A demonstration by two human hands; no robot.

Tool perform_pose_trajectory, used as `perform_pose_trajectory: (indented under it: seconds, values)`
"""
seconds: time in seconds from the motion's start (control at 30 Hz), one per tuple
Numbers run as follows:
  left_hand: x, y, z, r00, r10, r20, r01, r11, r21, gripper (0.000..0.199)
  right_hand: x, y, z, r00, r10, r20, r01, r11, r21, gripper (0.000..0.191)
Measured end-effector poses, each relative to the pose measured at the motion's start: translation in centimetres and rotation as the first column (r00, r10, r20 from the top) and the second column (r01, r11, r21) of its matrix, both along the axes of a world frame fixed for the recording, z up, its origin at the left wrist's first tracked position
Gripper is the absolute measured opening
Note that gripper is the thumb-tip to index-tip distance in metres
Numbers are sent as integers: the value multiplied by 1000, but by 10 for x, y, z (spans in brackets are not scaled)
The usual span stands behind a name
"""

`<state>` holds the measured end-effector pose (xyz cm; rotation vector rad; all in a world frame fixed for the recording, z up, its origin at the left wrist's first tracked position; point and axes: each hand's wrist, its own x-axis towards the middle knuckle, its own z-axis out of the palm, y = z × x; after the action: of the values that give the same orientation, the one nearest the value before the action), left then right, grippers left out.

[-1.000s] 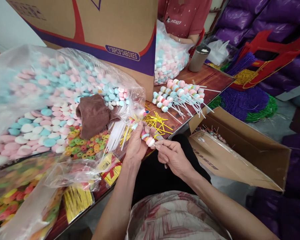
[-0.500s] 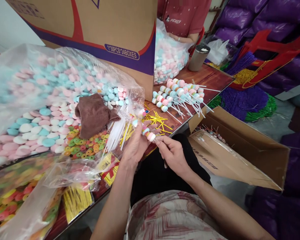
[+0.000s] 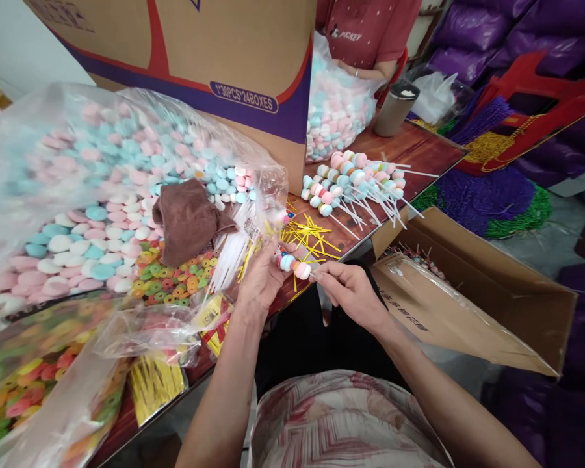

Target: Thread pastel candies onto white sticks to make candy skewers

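Between my hands is a candy skewer (image 3: 301, 270), a row of pink, white and blue marshmallows. My left hand (image 3: 262, 278) is curled around its far end, with part of the row hidden by the fingers. The fingertips of my right hand (image 3: 347, 290) pinch the stick at the near end, just past the last marshmallow. Loose gold twist ties (image 3: 312, 234) lie just beyond my left hand. A bundle of white sticks (image 3: 230, 259) rests to its left. Several finished-looking candy skewers (image 3: 355, 179) are piled farther back on the table.
A large bag of marshmallows (image 3: 141, 140), gummy rings (image 3: 168, 279) and a brown cloth (image 3: 182, 221) cover the left side. A tall carton (image 3: 253, 52) stands behind. An open box (image 3: 507, 286) is at my right. Across the table a person in a red shirt (image 3: 365, 32) sits near a tumbler (image 3: 394, 110).
The skewer now lies more level, and its far end has dropped down into my left hand. My right hand has shifted slightly right, still pinching the stick. The view has turned slightly.
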<state>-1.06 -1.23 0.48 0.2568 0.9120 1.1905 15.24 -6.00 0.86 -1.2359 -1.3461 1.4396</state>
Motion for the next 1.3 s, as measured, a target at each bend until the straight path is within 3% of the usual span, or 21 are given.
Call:
perform_pose_trajectory:
  seconds: [0.17, 0.4, 0.77, 0.87, 1.03, 1.13, 1.3]
  values:
    - [-5, -2, 0, 996, -68, -56, 64, 995, -72, 19, 15, 5, 4, 967, 64, 246, -119, 970, 213, 26]
    - [-15, -2, 5, 977, -214, -16, 207, 962, -179, 41, 27, 7, 15, 915, 132, 380, -254, 923, 291, 22]
    - [-22, 2, 10, 962, -262, 74, 272, 927, -257, 38, 35, 4, 22, 804, 92, 588, -404, 809, 427, 24]
    - [-19, -1, 11, 975, -215, 64, 223, 961, -166, 35, 31, 1, 20, 797, 38, 603, -380, 807, 452, 24]
    - [-7, -18, 8, 995, -71, -68, 71, 997, -1, 33, 18, -5, 7, 864, -53, 501, -238, 833, 499, 24]
    - [0, -28, 4, 980, 17, -199, -11, 999, 30, 38, 13, -7, 1, 885, -89, 456, -179, 840, 512, 22]
    - [4, -32, 0, 936, 105, -337, -98, 995, 37, 49, 12, -7, -1, 879, -94, 468, -191, 830, 524, 20]
